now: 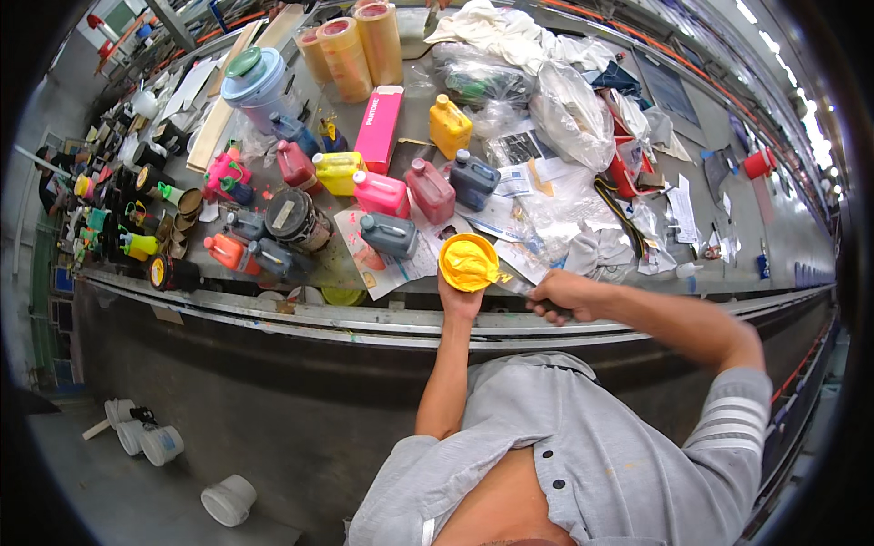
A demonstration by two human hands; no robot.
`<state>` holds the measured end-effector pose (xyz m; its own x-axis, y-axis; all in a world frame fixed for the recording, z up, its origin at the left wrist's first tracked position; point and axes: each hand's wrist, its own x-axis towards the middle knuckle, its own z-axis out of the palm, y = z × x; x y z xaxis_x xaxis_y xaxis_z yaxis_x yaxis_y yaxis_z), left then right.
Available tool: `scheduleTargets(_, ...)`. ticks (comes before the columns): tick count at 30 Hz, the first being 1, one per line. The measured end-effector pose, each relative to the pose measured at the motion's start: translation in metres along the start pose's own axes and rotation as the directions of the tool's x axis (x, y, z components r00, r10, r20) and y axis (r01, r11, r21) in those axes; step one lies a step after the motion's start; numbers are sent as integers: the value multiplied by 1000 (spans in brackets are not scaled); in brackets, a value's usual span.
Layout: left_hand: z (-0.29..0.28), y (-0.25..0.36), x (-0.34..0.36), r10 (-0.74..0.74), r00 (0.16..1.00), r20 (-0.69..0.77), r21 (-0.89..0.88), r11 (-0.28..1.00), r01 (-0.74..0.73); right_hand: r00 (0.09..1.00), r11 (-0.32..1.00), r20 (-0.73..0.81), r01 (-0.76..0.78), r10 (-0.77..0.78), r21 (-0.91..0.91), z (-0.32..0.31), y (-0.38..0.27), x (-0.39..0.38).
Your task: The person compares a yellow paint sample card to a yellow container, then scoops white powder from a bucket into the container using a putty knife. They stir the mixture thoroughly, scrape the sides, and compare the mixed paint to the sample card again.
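Observation:
My left hand (462, 304) holds a small round tub (442, 275) from below, its fingers wrapped round the side. Thick yellow paste (468, 262) fills it, smooth and folded like paint or ink. In my right hand (566, 298) is a spatula (512, 284), gripped by its handle, with yellow smears on the blade near the tub's right rim. Just beyond the tub stand small plastic jugs: a dark grey jug (389, 236), a pink jug (381, 194), a dark red jug (430, 190) and a dark blue jug (473, 179). Stained paper sheets (370, 276) lie under some.
A pink box (379, 126), tape rolls (375, 45) and a lidded bucket (254, 84) stand farther back. Plastic bags (572, 114) and cloths (496, 32) heap at the right. A metal rail (382, 332) edges the table. White buckets (228, 500) sit on the floor.

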<state>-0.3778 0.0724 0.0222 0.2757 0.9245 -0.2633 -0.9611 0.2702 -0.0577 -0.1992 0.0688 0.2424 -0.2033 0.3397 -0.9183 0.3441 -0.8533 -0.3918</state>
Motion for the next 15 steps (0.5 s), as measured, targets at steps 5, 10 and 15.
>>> scheduleTargets(5, -27, -3, -6, 88, 980, -179, 134, 989, -65, 996, 930, 1, 78, -84, 359, 29, 27, 12)
scheduleTargets(10, -62, 20, -7, 293, 856, -426, 529, 848, -27, 976, 856, -91, 216, -197, 469, 35, 47, 53)
scheduleTargets(15, -29, 57, -72, 499, 711, -496, 771, 629, 96, 975, 837, -159, 214, -154, 504, 39, 86, 78)
